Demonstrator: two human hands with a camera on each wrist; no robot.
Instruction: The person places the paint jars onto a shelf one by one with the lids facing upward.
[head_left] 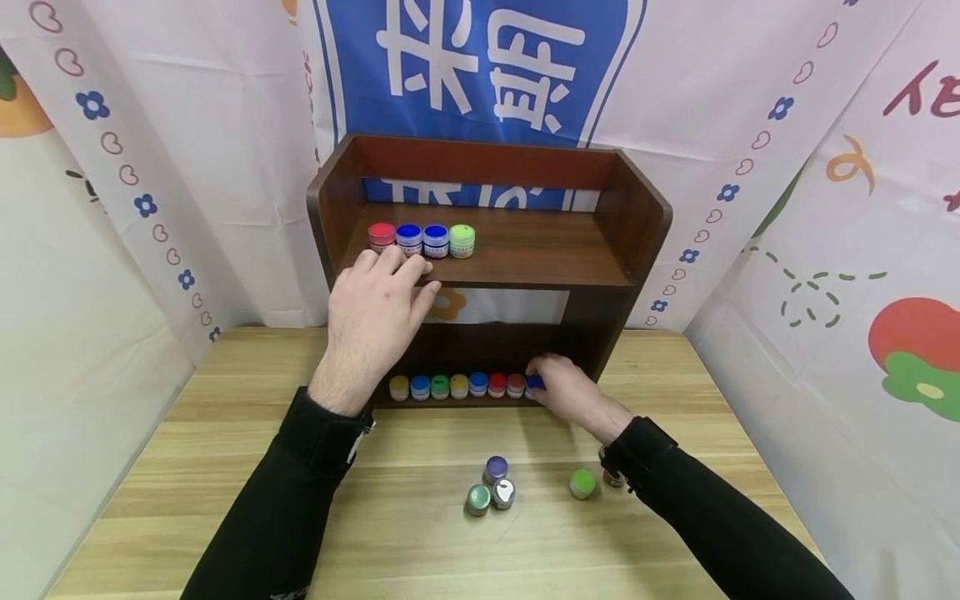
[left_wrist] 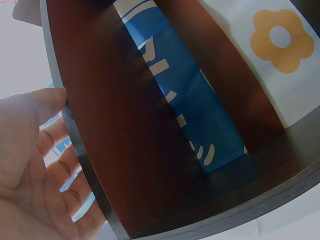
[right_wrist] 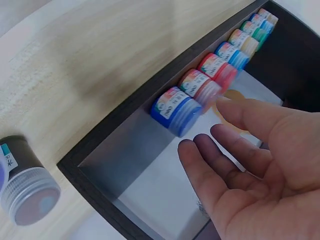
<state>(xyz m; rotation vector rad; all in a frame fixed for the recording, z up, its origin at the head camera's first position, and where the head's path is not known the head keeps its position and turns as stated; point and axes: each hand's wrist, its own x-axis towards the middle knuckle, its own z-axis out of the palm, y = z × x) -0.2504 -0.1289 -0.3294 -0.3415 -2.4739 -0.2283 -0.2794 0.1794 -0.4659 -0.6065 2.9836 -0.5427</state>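
Note:
My left hand [head_left: 375,304] rests at the front edge of the brown wooden shelf [head_left: 540,275], below a short row of paint jars: a red jar [head_left: 381,235], two blue ones and a light green jar [head_left: 462,240]. In the left wrist view, its thumb touches the board's edge, with the fingers loosely bent behind. On the lower level, my right hand [head_left: 573,392] is beside a dark blue paint jar [right_wrist: 176,111] at the right end of a row. The right wrist view shows its fingers spread and apart from that jar, next to a reddish-brown jar [right_wrist: 200,86].
On the wooden table [head_left: 420,533] in front stand a purple jar [head_left: 496,468], a silver jar [head_left: 503,493] and a teal jar [head_left: 477,499]. A green jar [head_left: 582,483] sits further right, near another jar [head_left: 613,478] partly behind the right sleeve. A printed curtain [head_left: 240,167] hangs behind.

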